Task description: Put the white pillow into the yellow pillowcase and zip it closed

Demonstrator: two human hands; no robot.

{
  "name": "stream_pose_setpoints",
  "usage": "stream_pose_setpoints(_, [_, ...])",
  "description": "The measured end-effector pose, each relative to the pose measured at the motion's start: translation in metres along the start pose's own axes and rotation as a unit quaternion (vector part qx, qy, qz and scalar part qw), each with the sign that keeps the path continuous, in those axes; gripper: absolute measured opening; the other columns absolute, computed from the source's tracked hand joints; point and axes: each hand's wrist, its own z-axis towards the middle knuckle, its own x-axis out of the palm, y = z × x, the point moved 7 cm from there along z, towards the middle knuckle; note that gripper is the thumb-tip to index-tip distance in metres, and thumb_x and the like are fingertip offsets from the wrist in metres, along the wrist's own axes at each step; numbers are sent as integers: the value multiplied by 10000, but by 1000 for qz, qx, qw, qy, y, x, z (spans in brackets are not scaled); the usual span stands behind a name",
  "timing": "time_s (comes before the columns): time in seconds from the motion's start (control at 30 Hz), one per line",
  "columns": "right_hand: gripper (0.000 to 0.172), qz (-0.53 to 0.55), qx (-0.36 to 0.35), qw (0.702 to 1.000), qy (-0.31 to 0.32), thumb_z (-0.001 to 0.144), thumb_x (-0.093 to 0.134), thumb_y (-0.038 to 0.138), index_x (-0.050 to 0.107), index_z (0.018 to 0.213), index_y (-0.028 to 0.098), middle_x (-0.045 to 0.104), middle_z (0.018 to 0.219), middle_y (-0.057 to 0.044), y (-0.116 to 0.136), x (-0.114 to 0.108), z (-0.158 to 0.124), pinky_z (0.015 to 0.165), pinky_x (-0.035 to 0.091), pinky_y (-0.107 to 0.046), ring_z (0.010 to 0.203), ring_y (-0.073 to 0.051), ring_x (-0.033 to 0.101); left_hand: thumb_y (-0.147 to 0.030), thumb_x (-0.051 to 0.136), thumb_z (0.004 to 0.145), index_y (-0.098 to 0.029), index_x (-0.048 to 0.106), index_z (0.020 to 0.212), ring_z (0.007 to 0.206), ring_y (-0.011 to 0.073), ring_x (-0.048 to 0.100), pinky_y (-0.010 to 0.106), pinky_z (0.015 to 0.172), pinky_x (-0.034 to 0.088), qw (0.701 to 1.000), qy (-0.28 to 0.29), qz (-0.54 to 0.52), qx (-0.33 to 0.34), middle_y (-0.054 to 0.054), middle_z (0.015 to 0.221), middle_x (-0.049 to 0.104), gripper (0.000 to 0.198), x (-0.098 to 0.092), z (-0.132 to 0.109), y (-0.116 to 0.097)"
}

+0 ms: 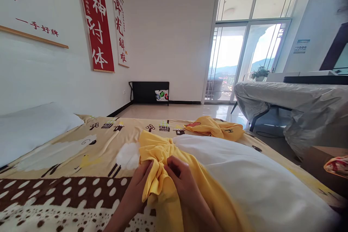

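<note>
Pinching bunched yellow cloth (156,183) between the fingers of left hand (140,181) and right hand (181,177), over the blanket (106,152) and against the white pillow (231,166), probably risking a twisted or slipping edge from crowding so many loose folds together.

White walls (170,40) w/ scrolls (95,21), bright glass drs (243,61), plastic-covered tbl (282,92) at rt

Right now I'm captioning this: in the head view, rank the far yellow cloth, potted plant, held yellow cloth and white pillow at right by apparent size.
White pillow at right
Held yellow cloth
Far yellow cloth
Potted plant
Nearness enlarges the first two.
</note>
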Motion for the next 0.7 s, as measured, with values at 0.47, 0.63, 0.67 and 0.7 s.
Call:
stream_pose_setpoints(0.47, [280,-84,-24,996,10,891,509,366,457,678,192,457,629,28,8,2,-7,537,300,-232,602,-107,379,-415,789,626,-121,660,820,619,144,606,214,539,484,957,62,-257,-116,36,697,654,375,-5,24,32])
stream_pose_setpoints(0.63, [282,-135,-59,989,-17,920,456,361,435,688,203,460,627,27,18,-4,-8,551,301,-239,592,-113,388,-260,835,485,-144,676,929,824,252,675,304,674,580,946,44,-302,-111,71,851,711,486,-29,24,33])
stream_pose_setpoints(0.67, [271,-151,-65,986,-21,922,452,349,439,694,204,481,637,22,18,-4,-7,563,309,-240,599,-117,404,-243,822,496,-144,677,948,843,266,676,322,694,587,947,51,-295,-113,76,850,712,485,-29,24,33])
stream_pose_setpoints(0.7, [260,-166,-69,984,-24,922,450,337,441,699,206,502,649,17,18,-3,-7,575,317,-242,605,-121,420,-244,805,520,-145,678,960,855,277,677,339,708,590,951,46,-285,-111,80,832,712,468,-30,24,33])
